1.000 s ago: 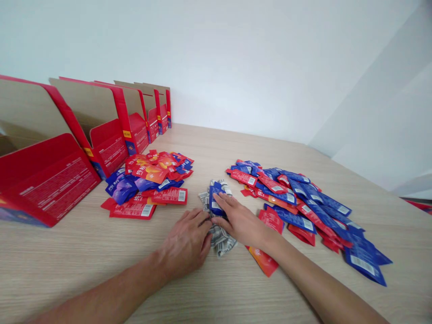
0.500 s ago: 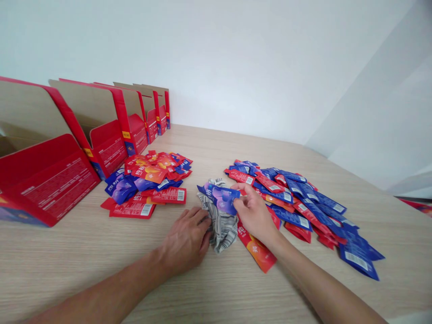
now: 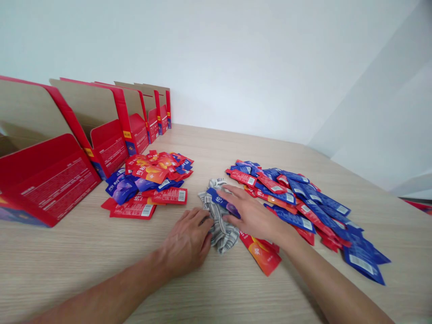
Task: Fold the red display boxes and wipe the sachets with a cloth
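Observation:
A crumpled grey-and-white striped cloth [image 3: 221, 229] lies on the table between my hands. My left hand [image 3: 189, 236] rests at its left edge, fingers curled in and closed on the fabric. On top of the cloth is a blue-purple packet [image 3: 218, 198]. My right hand [image 3: 248, 213] lies over this packet with its fingers stretched and apart, covering the packet's right part. Beneath the right wrist, a red-orange packet [image 3: 263, 256] sticks out toward me.
Red boxes [image 3: 111, 155] with raised flaps stand in a row along the left. Before them is a heap of red and blue packets [image 3: 148, 171]. A second, spread-out pile of packets [image 3: 300, 198] lies to the right on the wooden table [image 3: 209, 144]. A white wall rises behind.
My right hand has let go of the blue-purple packet's edge and its fingers have spread flat over it. The packet now lies lower on the cloth. My left hand has stayed in place.

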A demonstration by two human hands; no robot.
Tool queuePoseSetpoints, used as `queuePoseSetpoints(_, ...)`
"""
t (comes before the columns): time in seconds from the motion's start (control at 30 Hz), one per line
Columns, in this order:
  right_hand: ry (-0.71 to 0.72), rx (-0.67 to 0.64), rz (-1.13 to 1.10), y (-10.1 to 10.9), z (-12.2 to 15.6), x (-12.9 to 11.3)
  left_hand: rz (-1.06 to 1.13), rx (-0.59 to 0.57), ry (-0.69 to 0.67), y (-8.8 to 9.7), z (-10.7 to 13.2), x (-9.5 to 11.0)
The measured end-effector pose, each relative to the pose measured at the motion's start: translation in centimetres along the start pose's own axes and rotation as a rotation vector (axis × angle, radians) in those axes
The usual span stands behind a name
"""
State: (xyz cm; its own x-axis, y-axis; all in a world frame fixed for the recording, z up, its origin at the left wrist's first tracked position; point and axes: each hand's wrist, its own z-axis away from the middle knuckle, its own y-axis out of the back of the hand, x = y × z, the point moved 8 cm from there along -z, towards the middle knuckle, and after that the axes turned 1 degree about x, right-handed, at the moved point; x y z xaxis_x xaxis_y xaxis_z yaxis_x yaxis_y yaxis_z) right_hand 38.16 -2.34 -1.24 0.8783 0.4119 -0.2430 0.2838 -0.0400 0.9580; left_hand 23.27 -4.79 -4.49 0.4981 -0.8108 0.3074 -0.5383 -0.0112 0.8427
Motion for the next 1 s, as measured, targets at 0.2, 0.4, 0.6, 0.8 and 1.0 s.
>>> queuePoseSetpoints(0.2,0.148,-0.102,-0.104,-1.5,-0.3,1.1,-0.009,0.011,-0.038,0.1,0.0,0.2)
queuePoseSetpoints(0.4,0.023,0.134,-0.056,-1.5,-1.2,0.8,-0.033,-0.028,-0.035,-0.4,0.1,0.2)
queuePoseSetpoints(0.6,-0.028,-0.018,0.061,-4.9,-0.8,-2.0,-0.01,-0.104,0.025,-0.9,-0.1,0.0)
queuePoseSetpoints(0.8,0.009,-0.165,-0.031,-1.9,0.9,-4.0,-0.005,-0.104,0.01,-0.9,0.0,0.0)
queuePoseSetpoints(1.0,-0.246,0.133,-0.499,2.7,-0.8,-1.0,-0.055,-0.082,-0.009,-0.6,-0.1,0.1)
